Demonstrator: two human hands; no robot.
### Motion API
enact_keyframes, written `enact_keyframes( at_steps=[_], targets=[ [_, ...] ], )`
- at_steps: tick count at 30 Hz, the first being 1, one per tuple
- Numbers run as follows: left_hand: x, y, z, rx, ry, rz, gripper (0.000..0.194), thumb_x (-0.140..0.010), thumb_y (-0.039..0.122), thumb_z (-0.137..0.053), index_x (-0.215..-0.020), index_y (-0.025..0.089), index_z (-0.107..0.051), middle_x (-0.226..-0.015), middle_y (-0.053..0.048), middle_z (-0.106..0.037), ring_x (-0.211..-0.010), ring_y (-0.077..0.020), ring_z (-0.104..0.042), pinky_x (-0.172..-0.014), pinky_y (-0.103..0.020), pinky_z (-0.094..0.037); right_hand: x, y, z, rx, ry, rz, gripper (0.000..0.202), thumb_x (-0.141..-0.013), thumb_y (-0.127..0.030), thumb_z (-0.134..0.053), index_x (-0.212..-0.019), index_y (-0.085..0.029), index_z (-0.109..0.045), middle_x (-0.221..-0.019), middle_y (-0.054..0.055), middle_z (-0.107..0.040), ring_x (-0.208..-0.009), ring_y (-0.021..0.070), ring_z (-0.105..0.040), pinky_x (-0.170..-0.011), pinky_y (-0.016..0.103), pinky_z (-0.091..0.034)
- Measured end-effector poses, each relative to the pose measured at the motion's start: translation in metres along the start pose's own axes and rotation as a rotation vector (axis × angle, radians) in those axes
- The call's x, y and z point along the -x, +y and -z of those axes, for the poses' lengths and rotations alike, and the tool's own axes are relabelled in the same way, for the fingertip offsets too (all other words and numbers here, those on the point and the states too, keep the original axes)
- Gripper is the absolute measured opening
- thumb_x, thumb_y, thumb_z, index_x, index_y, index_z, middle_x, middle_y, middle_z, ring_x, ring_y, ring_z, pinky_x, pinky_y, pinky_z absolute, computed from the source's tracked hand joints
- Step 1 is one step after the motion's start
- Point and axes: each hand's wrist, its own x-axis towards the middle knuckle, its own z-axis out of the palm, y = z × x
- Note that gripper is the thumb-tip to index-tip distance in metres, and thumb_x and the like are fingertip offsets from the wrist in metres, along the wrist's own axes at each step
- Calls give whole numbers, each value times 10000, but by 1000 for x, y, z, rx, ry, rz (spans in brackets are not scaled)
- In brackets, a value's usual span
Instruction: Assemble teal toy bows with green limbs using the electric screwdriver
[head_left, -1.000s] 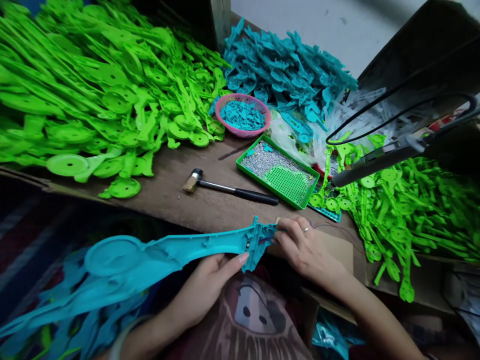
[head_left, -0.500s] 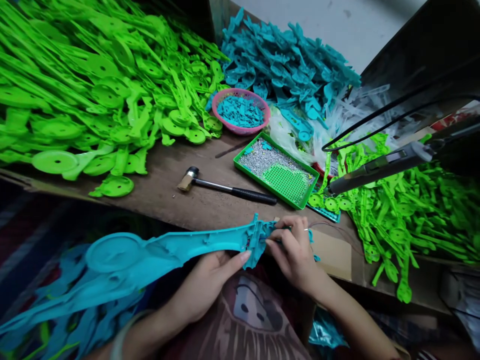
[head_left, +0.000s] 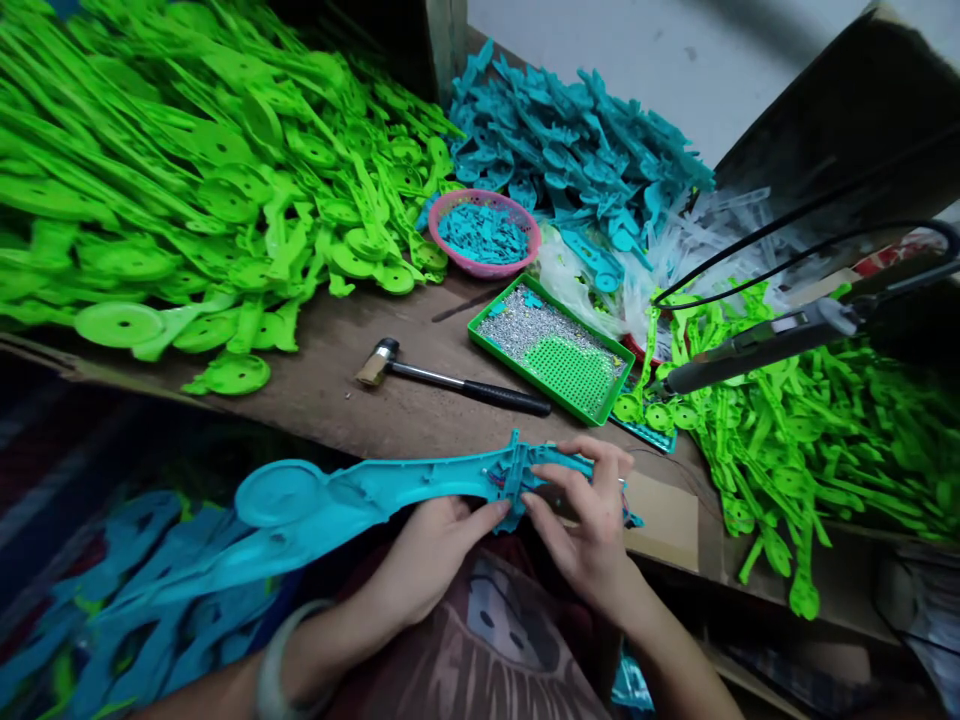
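Note:
A long blue plastic moulding (head_left: 427, 482) with a round disc at its left end is held in front of my body, above my lap. My left hand (head_left: 439, 555) grips its lower edge near the cross-shaped bracket, thumb on top and the other fingers hidden underneath. On the narrow right end, my right hand (head_left: 592, 520) has its thumb and curled fingers on the part beside the bracket. Thin dark and reddish wires show in the moulding near the bracket. Whether a small piece sits between the right fingertips, I cannot tell.
On the bench are a mallet (head_left: 457, 382), a green tray (head_left: 480, 335) of small metal screws and a pink basket (head_left: 536, 245) of small blue pieces. Green mouldings (head_left: 225, 200) and blue mouldings (head_left: 577, 140) lie heaped around. An electric screwdriver (head_left: 757, 345) hangs at right.
The blue moulding's disc end has swung right and slightly up. My right fingers have shifted and spread a little at the bracket. The left hand keeps its grip.

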Motion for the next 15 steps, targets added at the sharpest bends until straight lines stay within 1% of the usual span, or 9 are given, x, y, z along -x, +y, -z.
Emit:
enact_keyframes(
  at_steps=[2,5,8,11,13,15],
  targets=[
    [-2,-1,-4,-41,20,-29,316,-755,452,-745,-959,211,-728,-937,-57,-770,-1058,-308,-675,-1074,-462,-451,-8,-4,0,70,-53,66,122,-946,-271,-612,-1054,-224,-645,-1169,116,-519,-1077,266,-490,-904,454,-436],
    [-3,-1,-10,-144,50,-59,302,-770,454,-708,-934,201,-714,-856,-53,-757,-996,-307,-681,-1039,-454,-464,-19,-9,-5,170,-153,137,103,-962,-228,-567,-1020,-204,-648,-1171,126,-525,-1045,266,-467,-879,445,-427],
    [-5,-2,-14,-182,61,-91,291,-771,448,-688,-922,200,-702,-853,-60,-751,-1015,-318,-665,-1011,-452,-472,-23,-7,-9,206,-215,180,121,-969,-178,-527,-940,-195,-643,-1138,119,-532,-1002,250,-456,-857,424,-396],
    [-7,-2,-15,-123,34,-131,277,-757,440,-702,-901,203,-694,-872,-59,-749,-1072,-322,-641,-1048,-456,-445,-24,-4,-7,133,-255,177,105,-971,-175,-515,-934,-186,-613,-1099,109,-540,-1015,246,-465,-870,417,-382],
    [-8,-1,-15,-75,7,-149,259,-757,437,-708,-868,203,-689,-872,-57,-745,-1105,-317,-627,-1073,-446,-425,-27,-5,-2,14,-261,142,77,-979,-187,-510,-978,-190,-586,-1097,102,-540,-1046,241,-477,-902,413,-394],
    [-9,-2,-16,-47,-15,-141,252,-760,442,-710,-822,200,-680,-874,-61,-740,-1117,-316,-618,-1050,-432,-444,-33,-11,5,-146,-267,102,60,-989,-188,-499,-993,-198,-558,-1098,91,-543,-1056,213,-499,-924,383,-420]
  ],
)
